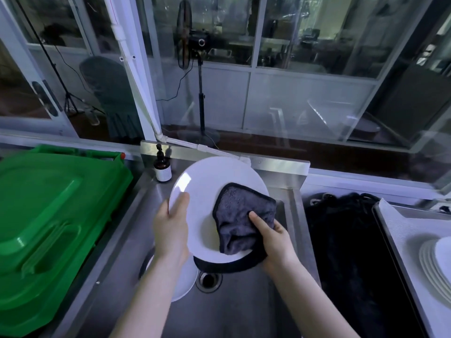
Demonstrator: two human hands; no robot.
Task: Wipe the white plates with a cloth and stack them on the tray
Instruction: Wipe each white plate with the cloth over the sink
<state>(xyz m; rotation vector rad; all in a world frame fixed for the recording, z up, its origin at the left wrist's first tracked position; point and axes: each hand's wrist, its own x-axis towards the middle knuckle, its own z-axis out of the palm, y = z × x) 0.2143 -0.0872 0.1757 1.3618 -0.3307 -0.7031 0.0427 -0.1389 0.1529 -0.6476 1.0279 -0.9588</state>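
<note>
- We see the left hand [172,225] gripping the plate [210,191] at its left rim, thumb on the face.
- The plate is held over the sink [244,301] between the hands. It is tilted, face toward us, far rim up; it is round, so no long axis.
- The right hand [273,237] clutches the cloth [241,215], thumb pressing it on the plate's right half. The cloth runs lengthwise away from us and wraps under the near rim.
- Second plate [183,281] under the left forearm.
- Stack [434,262] on the tray [402,228], well right of the right hand.

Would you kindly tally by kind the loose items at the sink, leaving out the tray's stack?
White plates: 2, the held plate and the sink plate below it
Grey cloth: 1
Brown bottle: 1
Total: 4
</note>
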